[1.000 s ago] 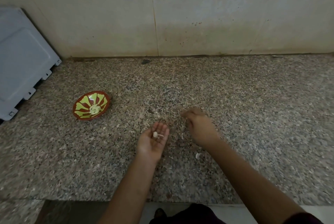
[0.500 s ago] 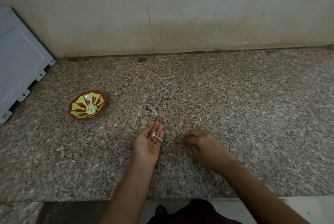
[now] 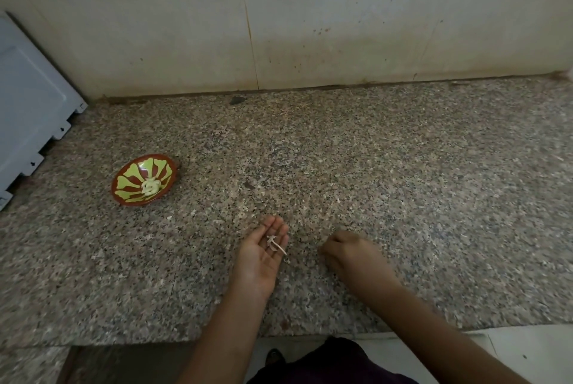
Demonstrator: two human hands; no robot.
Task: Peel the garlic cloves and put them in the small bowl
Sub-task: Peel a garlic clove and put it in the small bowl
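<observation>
Speckled granite counter [image 3: 403, 197] against a stained wall [image 3: 403, 27] — right of the small bowl [image 3: 131, 171], the left hand [image 3: 259, 255] lies open under garlic peel [image 3: 274, 244]; the right hand [image 3: 356, 255] curls, contents hidden.

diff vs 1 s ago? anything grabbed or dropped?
Right hand drew back toward the counter edge: it was beyond the fingertips of the left hand, now it sits beside them, fingers curled on the stone. The white bit by its wrist is out of view; whether it was picked up, I cannot tell. Unchanged: left hand palm up with scraps on its fingers, bowl with cloves.
</observation>
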